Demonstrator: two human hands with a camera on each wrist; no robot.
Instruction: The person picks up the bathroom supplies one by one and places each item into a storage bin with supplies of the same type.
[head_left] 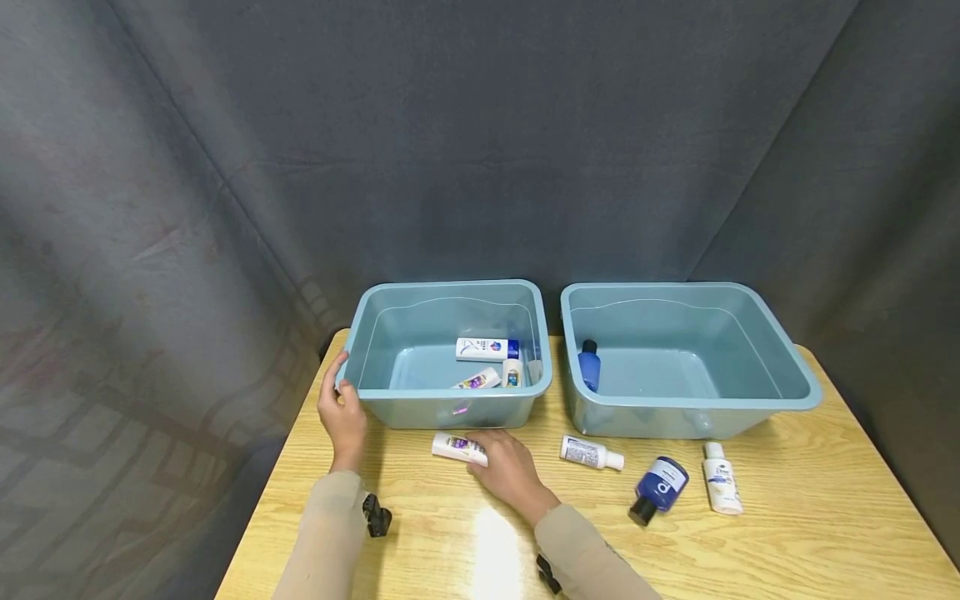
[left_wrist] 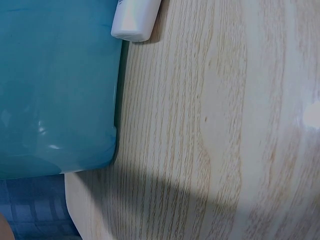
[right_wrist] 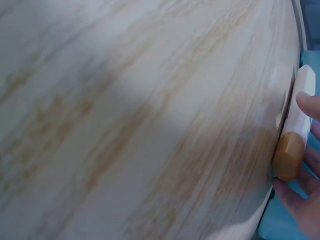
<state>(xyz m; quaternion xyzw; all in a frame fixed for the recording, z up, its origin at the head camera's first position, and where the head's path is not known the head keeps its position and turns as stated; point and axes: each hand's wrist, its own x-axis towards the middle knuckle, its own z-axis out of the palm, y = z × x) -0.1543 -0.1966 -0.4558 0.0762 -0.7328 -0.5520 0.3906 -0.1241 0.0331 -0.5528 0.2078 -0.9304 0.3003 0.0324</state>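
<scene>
Grip comes before lift

At far left, the left hand (head_left: 345,425) sits at the front left corner of the left bin (head_left: 412,411); whether it clasps the rim or merely rests against it, I cannot tell. A light touch there should be enough to stop the bin sliding. To its right, the purple-labelled white bottle (head_left: 453,447) lies on its side on the tabletop (head_left: 420,517), just in front of that bin. The right hand (head_left: 512,473) grasps it toward its right end, near the tan cap (right_wrist: 288,156). That hold looks off-centre, so the far end may dip; a firm squeeze and a level lift, kept off the bin's front wall, would serve best. Farther right, a small white bottle (head_left: 582,452), a black-capped blue bottle (head_left: 664,483) and a slim white bottle (head_left: 722,485) lie apart from the hand.
</scene>
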